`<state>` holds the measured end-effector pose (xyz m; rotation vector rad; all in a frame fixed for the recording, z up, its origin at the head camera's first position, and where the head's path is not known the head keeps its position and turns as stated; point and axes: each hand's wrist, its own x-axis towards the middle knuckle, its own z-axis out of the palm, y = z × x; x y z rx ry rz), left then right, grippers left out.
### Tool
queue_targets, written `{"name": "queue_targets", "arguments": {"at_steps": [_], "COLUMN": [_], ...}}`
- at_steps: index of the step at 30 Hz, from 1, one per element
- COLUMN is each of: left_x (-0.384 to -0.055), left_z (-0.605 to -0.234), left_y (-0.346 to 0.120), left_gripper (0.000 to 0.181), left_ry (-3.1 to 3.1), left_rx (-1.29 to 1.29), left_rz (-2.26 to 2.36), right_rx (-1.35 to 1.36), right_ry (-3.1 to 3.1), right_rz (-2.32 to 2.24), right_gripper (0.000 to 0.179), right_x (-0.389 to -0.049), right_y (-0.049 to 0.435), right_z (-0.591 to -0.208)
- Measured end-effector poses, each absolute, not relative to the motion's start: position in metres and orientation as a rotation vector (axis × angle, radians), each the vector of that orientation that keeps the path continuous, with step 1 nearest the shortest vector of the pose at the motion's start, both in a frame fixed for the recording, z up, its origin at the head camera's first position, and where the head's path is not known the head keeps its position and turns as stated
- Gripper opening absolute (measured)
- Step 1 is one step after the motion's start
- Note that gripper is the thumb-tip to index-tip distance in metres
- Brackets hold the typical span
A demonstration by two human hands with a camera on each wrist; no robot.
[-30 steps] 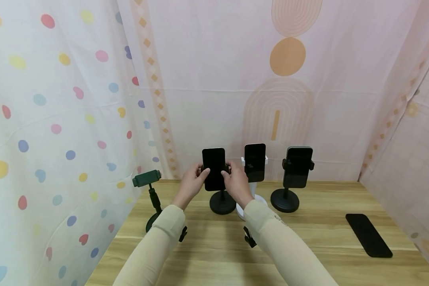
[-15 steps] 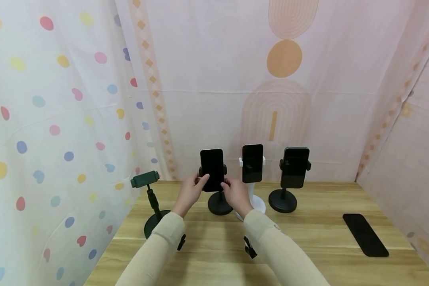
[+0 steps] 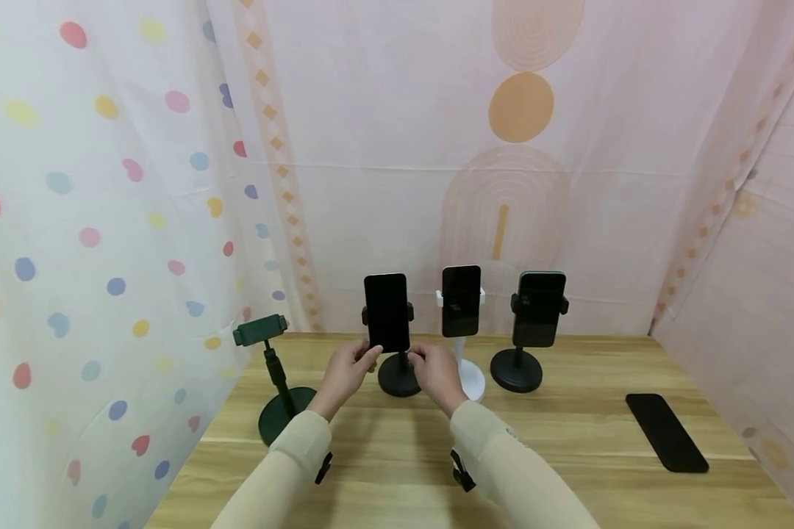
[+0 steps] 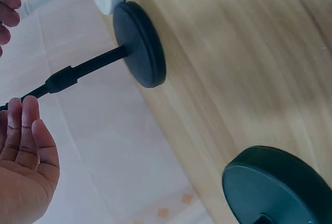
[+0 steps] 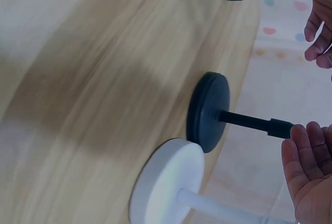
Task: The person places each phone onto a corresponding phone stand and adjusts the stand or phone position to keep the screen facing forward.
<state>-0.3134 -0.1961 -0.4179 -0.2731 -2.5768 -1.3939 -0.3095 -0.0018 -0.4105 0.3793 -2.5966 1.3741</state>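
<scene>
A black smartphone [image 3: 387, 312] stands upright in the clamp of a black phone stand [image 3: 399, 376]. My left hand [image 3: 345, 369] is at the phone's lower left corner, its thumb tip overlapping that corner in the head view; I cannot tell if it touches. Just below the lower right corner is my right hand [image 3: 434, 371], thumb and forefinger close together with nothing visible between them. The left wrist view shows the left hand's fingers [image 4: 28, 130] loosely extended near the stand's stem. Similarly relaxed are the right hand's fingers [image 5: 309, 146] in the right wrist view.
Right of it, a white stand [image 3: 471, 380] and another black stand [image 3: 516, 371] each hold an upright phone. A green stand [image 3: 260, 330] with nothing in its clamp is at the left. One black phone [image 3: 666, 432] lies flat on the wooden table [image 3: 569, 441] at the right.
Both hands have let go of the phone's and clamp's sides and moved down to the phone's lower edge. The phone stays in its stand. The head view has shifted slightly.
</scene>
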Motion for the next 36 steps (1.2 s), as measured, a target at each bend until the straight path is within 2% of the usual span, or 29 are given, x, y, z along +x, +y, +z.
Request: {"name": "queue_targets", "arguments": {"at_steps": [9,20,36], "left_x": [-0.314,-0.304,-0.289], "left_z": [-0.43,-0.435,-0.443], "left_y": [-0.198,-0.201,-0.198], "left_gripper": [0.015,0.018,0.032], "left_ry": [-2.645,-2.789,-2.955], "left_rx": [-0.289,-0.333,-0.321], "left_rz": [-1.308,-1.116,-0.249], "right_rx": [0.373,0.44,0.399], "right_ry": [-2.634,-2.702,-2.888], "right_rz": [1.35,1.158,0.844], "right_gripper": [0.017,0.017,0.024], "right_x": [-0.303,-0.297,-0.288], "right_y": [0.011,0.037,0.086], "right_z": [-0.431,-0.448,-0.473]}}
